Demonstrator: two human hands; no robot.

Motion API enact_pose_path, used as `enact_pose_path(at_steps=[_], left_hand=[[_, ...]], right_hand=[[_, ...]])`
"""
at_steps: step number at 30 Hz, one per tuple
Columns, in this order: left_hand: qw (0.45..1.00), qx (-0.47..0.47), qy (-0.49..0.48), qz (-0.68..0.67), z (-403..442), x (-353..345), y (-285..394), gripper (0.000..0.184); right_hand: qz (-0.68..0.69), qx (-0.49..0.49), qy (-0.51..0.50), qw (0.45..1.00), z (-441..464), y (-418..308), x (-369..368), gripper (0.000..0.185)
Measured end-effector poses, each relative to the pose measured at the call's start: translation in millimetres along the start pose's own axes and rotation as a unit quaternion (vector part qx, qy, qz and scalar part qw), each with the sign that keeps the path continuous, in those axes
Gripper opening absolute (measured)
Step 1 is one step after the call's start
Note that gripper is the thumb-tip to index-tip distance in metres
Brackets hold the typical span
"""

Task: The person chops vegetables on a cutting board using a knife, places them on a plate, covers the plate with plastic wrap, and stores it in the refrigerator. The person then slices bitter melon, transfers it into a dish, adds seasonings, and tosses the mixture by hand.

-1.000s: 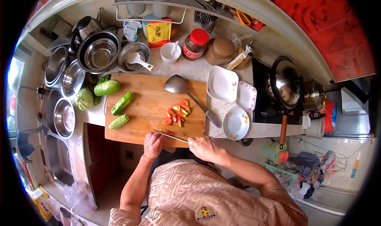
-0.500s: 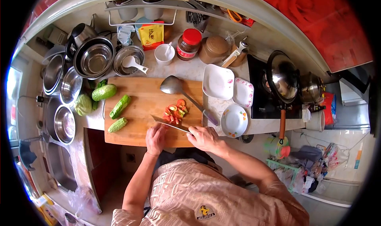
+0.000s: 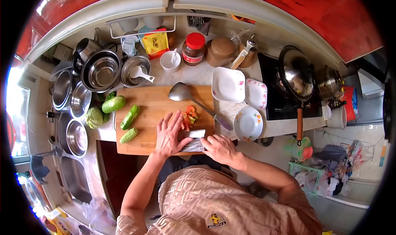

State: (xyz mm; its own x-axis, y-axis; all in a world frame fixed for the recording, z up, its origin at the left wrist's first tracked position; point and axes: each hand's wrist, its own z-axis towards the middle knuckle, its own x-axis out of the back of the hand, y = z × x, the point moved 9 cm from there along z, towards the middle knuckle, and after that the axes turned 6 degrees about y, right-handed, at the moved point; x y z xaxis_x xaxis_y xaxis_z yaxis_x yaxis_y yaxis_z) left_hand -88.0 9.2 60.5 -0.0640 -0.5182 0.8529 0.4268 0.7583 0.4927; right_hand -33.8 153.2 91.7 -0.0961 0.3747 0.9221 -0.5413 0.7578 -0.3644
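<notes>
My right hand point(image 3: 220, 147) is closed round the handle of a kitchen knife point(image 3: 193, 143), whose broad shiny blade lies tilted low over the front of the wooden cutting board point(image 3: 152, 98). My left hand point(image 3: 168, 136) is spread out over the board, its thumb at the blade and its fingers beside the chopped tomato point(image 3: 190, 114). Part of the tomato pile is hidden behind that hand and the blade. A ladle point(image 3: 180, 92) rests on the board behind the pile. Two cucumber pieces, one long point(image 3: 130, 117) and one short point(image 3: 128, 135), lie left of my hand.
Another cucumber point(image 3: 113, 104) and a pale green vegetable point(image 3: 95, 118) sit at the board's left edge. Metal bowls point(image 3: 76, 138) stand farther left by the sink point(image 3: 74, 179). White dishes point(image 3: 228, 85) line the right side, before the stove point(image 3: 270, 103) with a lidded wok point(image 3: 295, 78).
My left hand has opened from curled fingers and reached forward beside the tomato. The knife has turned so its blade's broad side shows. The view has shifted slightly.
</notes>
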Motion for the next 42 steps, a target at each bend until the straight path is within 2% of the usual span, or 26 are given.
enact_pose_path(at_steps=[1, 3, 5, 7, 9, 10, 12, 14, 15, 16, 19, 21, 23, 24, 25, 27, 28, 29, 30, 31, 33, 35, 37, 42], left_hand=[[0.999, -0.016, -0.02, 0.029, 7, -12, -4, 0.087], [0.999, -0.006, 0.001, 0.038, 19, -25, -29, 0.079], [0.999, -0.024, 0.038, 0.002, 29, -26, -42, 0.054], [0.994, -0.009, -0.049, -0.099, 35, -43, -53, 0.044], [0.991, -0.02, -0.064, -0.112, 39, -54, -49, 0.038], [0.99, -0.047, -0.028, -0.129, 47, -53, -38, 0.041], [0.985, -0.08, 0.019, -0.152, 59, -50, -19, 0.044], [0.987, -0.113, -0.011, -0.115, 58, -54, -6, 0.045], [0.986, -0.145, -0.036, -0.071, 56, -58, 0, 0.046], [0.985, -0.138, -0.056, -0.084, 50, -62, -1, 0.047], [0.979, -0.13, -0.088, -0.132, 30, -57, -2, 0.046], [0.979, -0.114, -0.079, -0.147, 20, -50, -9, 0.046], [0.984, -0.024, 0.068, -0.164, 8, -28, -35, 0.05], [0.984, 0.028, 0.088, -0.151, -9, -37, -54, 0.065], [0.984, 0.03, 0.089, -0.151, -17, -37, -49, 0.065], [0.988, 0.071, 0.121, -0.062, -31, -38, -39, 0.085], [0.99, 0.079, 0.107, -0.041, -29, -46, -35, 0.101], [0.99, 0.091, 0.106, -0.018, -30, -51, -29, 0.104], [0.988, 0.113, 0.108, -0.01, -37, -52, -26, 0.105], [0.984, 0.136, 0.118, 0.0, -39, -53, -25, 0.107], [0.981, 0.124, 0.152, -0.004, -51, -48, -16, 0.108], [0.983, 0.138, 0.122, 0.021, -62, -49, -16, 0.111], [0.988, 0.116, 0.027, 0.103, -60, -61, -17, 0.111], [0.984, 0.152, 0.049, 0.079, -36, -57, -27, 0.109]], right_hand=[[-0.004, 0.015, -0.009, 1.0, -1, -2, 0, 0.029], [-0.01, 0.011, -0.02, 1.0, -7, -4, 5, 0.025], [-0.027, -0.002, -0.032, 0.999, -21, 1, 14, 0.027], [0.026, -0.066, -0.043, 0.997, -41, 14, 27, 0.026], [0.062, -0.16, -0.018, 0.985, -69, 32, 31, 0.019], [0.111, -0.196, 0.047, 0.973, -80, 41, 33, 0.015], [0.143, -0.263, 0.072, 0.951, -99, 57, 16, 0.022], [0.156, -0.307, 0.071, 0.936, -110, 67, -9, 0.025], [0.209, -0.35, 0.069, 0.911, -114, 75, -26, 0.026], [0.263, -0.39, 0.068, 0.88, -117, 81, -41, 0.028], [0.342, -0.412, 0.06, 0.842, -110, 84, -69, 0.03], [0.341, -0.41, 0.063, 0.844, -106, 83, -73, 0.032], [0.404, -0.454, 0.039, 0.793, -104, 85, -81, 0.034], [0.4, -0.435, 0.033, 0.806, -101, 85, -84, 0.035], [0.4, -0.434, 0.032, 0.807, -98, 87, -87, 0.035], [0.405, -0.405, 0.016, 0.82, -88, 85, -94, 0.035], [0.405, -0.403, 0.014, 0.821, -82, 88, -97, 0.035], [0.434, -0.408, 0.001, 0.803, -76, 88, -105, 0.035], [0.462, -0.418, -0.015, 0.782, -79, 83, -112, 0.036], [0.459, -0.415, -0.019, 0.785, -78, 83, -111, 0.036], [0.448, -0.424, -0.029, 0.787, -72, 89, -112, 0.038], [0.403, -0.436, -0.05, 0.803, -76, 96, -111, 0.04], [0.323, -0.408, -0.024, 0.854, -74, 101, -113, 0.042], [0.303, -0.412, -0.014, 0.86, -75, 102, -115, 0.043]])
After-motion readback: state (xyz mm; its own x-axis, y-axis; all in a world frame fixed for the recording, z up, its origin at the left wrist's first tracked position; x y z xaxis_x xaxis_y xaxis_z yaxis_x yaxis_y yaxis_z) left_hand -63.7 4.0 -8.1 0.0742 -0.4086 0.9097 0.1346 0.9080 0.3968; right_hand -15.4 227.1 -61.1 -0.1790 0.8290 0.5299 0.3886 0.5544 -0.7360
